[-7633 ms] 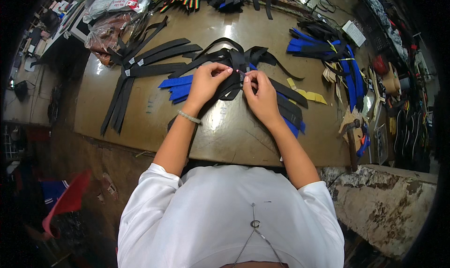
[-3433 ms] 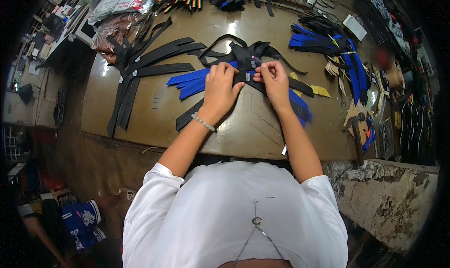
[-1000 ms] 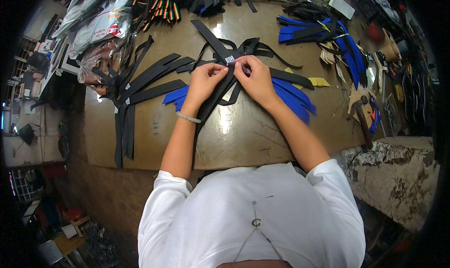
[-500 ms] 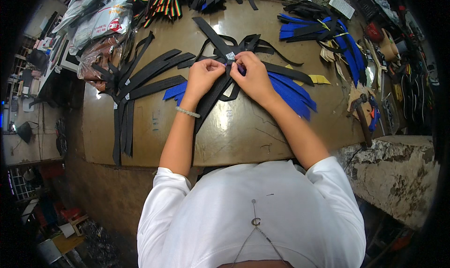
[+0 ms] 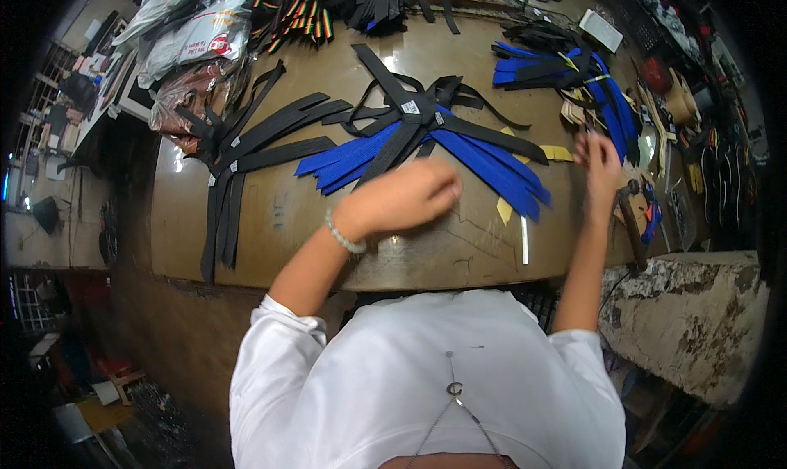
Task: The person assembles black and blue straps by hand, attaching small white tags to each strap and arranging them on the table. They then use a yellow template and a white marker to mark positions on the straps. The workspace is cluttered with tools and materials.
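Observation:
Black straps (image 5: 392,79) and blue straps (image 5: 496,170) lie fanned out from a crossing in the middle of the table, with small white labels near that crossing. Just in front of them hovers my left hand (image 5: 410,194), its fingers curled in; whether anything is inside is hidden. My right hand (image 5: 598,161) has reached out to the right, beside pale strips and a tied bundle of blue and black straps (image 5: 611,84). Its fingers are bent together and blurred, and a small dark thing at their tips is too unclear to name.
Another black strap bundle (image 5: 220,161) spreads at the left, below plastic bags (image 5: 197,47). More straps (image 5: 295,14) lie along the far side. A hammer (image 5: 631,223) rests at the right edge near a rough block (image 5: 680,321). A thin white stick (image 5: 525,239) lies near the front.
Both hands have left the strap crossing. My left hand has come nearer and slightly right; my right hand has swung far right. The blue straps, yellow pieces and white stick show more fully.

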`<state>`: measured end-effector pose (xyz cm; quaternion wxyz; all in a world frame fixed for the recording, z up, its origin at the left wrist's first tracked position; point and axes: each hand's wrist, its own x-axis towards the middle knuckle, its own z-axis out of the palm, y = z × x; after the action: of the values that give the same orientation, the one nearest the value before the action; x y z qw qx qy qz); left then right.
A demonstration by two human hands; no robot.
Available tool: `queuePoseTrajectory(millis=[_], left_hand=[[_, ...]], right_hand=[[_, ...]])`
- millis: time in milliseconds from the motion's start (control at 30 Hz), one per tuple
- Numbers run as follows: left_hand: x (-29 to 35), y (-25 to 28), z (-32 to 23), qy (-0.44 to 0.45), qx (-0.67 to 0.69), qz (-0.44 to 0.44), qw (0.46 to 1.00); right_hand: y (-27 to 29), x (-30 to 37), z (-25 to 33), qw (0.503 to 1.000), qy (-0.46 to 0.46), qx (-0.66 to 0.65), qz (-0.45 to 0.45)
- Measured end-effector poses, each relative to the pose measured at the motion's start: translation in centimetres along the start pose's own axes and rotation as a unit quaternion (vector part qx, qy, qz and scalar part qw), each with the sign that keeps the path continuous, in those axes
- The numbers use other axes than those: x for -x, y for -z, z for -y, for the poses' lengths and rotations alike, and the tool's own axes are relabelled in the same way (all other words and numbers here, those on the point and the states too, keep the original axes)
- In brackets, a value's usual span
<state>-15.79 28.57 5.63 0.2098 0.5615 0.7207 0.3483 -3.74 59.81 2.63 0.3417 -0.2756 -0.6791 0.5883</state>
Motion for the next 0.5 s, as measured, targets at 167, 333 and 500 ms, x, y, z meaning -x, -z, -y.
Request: queuePoseTrajectory(millis=[167,333,500], left_hand=[[-1.4,5.6,7.2,0.064,-0.306,-0.110,0.943],[-3.6,10.0,7.9,0.058,-0.205,-0.040,0.976],[2.5,17.2,2.8,-0.023,-0.261,-0.311,0.913]], right_hand=[[3.7,8.6,-0.1,0.997,-0.004,-0.034,0.073],[2.3,14.1,0.4,0.942,0.058,0.180,0.278],[3.6,13.8,0.2,0.919,0.088,0.314,0.221]])
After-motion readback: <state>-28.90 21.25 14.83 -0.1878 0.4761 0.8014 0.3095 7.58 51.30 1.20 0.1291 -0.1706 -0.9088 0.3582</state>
